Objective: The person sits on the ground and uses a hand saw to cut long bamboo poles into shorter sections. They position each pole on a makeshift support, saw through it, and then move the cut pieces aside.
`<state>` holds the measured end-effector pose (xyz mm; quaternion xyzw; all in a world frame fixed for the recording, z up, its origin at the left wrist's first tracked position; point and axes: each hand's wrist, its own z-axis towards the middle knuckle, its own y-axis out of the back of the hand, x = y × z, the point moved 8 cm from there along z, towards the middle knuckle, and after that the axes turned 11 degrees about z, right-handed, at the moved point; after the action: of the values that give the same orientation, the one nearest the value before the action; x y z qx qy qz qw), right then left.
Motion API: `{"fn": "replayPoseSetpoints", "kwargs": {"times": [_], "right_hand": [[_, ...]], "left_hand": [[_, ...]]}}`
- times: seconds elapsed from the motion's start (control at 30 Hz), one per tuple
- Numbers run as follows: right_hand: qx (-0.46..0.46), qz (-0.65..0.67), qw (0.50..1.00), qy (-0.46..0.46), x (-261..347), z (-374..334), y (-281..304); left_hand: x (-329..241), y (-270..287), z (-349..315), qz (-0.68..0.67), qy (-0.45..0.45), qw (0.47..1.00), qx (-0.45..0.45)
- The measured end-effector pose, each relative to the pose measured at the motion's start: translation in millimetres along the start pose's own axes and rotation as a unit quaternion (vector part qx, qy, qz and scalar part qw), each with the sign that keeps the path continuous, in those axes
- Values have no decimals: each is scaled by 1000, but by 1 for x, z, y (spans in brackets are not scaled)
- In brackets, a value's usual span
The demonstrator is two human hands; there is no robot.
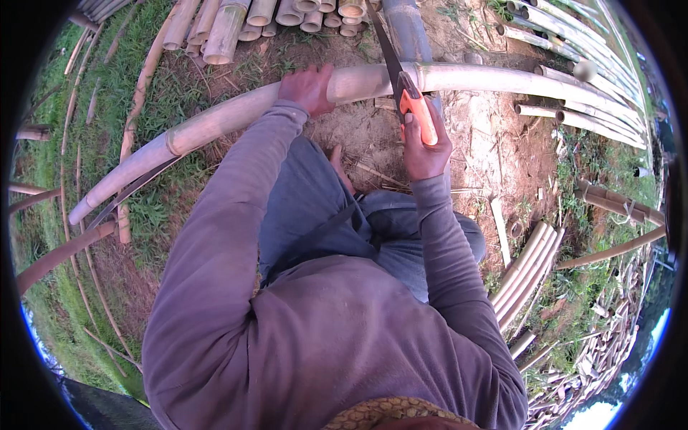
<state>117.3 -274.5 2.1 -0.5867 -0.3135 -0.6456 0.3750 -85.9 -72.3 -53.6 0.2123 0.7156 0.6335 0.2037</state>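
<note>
A long, thick bamboo pole stretches from side to side in front of me, looking curved through the lens. My left hand is wrapped over it, left of the middle. In my right hand is a handsaw, its orange handle inside my closed fingers. The dark blade points away from me and crosses the pole a short way right of my left hand; I cannot tell how deep it sits in the bamboo. Beneath the pole, a greyish bamboo length runs away from me.
Cut bamboo pieces are stacked at the far side. Long bamboo poles lie at the far right, and several slim lengths rest near my right knee. A heap of offcuts covers the ground at lower right.
</note>
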Motion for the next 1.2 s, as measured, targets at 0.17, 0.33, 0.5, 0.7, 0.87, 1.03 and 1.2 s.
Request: {"fn": "replayPoseSetpoints", "kwargs": {"times": [0.17, 0.33, 0.5, 0.7, 0.87, 1.03, 1.2], "right_hand": [[-2, -66, 998, 8, 27, -140, 73], [6, 0, 1000, -16, 41, -165, 77], [-9, -10, 1000, 7, 0, -20, 11], [-6, -32, 999, -8, 41, -169, 90], [-20, -35, 999, 24, 30, -144, 80], [-8, -25, 1000, 6, 0, -17, 13], [-21, 13, 999, -42, 29, -144, 73]], "left_hand": [[7, 4, -10, 7, 22, 999, 24], [4, 0, -7, 17, 15, 1000, 3], [-2, 9, -1, 9, 6, 1000, 9], [7, -3, -10, 6, 18, 1000, 24], [1, -5, -3, 21, 10, 1000, 5], [1, 3, 0, 2, 6, 1000, 23], [9, 1, -6, -30, -2, 994, 101]]}}
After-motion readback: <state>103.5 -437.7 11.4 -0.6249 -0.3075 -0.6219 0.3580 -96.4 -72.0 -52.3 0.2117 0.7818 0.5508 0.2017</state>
